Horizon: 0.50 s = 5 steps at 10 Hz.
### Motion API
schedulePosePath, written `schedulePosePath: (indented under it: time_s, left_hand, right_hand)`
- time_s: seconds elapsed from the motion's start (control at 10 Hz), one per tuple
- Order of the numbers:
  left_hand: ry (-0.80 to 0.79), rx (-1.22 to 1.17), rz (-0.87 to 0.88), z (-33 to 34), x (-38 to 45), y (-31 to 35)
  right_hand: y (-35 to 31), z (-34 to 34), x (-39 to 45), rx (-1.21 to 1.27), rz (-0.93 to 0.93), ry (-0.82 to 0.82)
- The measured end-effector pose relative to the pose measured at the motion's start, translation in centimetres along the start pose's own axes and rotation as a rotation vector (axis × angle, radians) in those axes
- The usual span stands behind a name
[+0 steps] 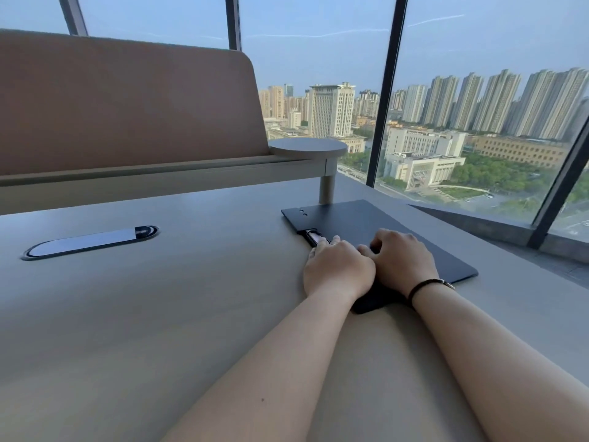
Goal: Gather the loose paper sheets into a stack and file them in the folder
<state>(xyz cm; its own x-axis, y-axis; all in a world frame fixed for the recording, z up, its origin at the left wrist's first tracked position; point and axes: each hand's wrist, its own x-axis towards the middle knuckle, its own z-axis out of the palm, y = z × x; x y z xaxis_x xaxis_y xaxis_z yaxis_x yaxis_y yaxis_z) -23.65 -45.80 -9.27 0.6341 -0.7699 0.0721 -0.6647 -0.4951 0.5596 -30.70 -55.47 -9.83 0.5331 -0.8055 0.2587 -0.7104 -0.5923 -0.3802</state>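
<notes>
A dark flat folder (376,218) lies closed on the desk at the right, its long side running away from me. A small clasp (315,237) sits at its left edge. My left hand (338,271) lies palm down on that left edge, fingertips touching the clasp. My right hand (403,260) rests beside it on the cover with fingers curled under, pressing down. The two hands touch each other. A dark band circles my right wrist (427,287). No loose paper sheets are visible; the inside of the folder is hidden.
The grey desk (159,314) has an oval cable hatch (89,242) at the left. A beige partition (127,103) stands along the back, with a round shelf (307,146) on a post. Floor-to-ceiling windows (478,122) lie to the right.
</notes>
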Motion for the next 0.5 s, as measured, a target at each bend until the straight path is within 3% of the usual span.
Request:
schedulePosePath:
  time_s: [0.3,0.4,0.5]
  left_hand:
    - [-0.018,-0.018,-0.002,1.5,3.3,-0.1]
    - [-0.006,-0.145,0.051,0.9,2.1,-0.7]
    - [0.122,-0.385,-0.013,-0.5,0.0,-1.9]
  right_hand:
    - [1.4,0.8,2.6,-0.053,-0.031,0.054]
    - [0.5,0.3,1.2,-0.1,-0.109,0.165]
    - [-2.0,0.6,-1.2,-0.086,-0.274,0.234]
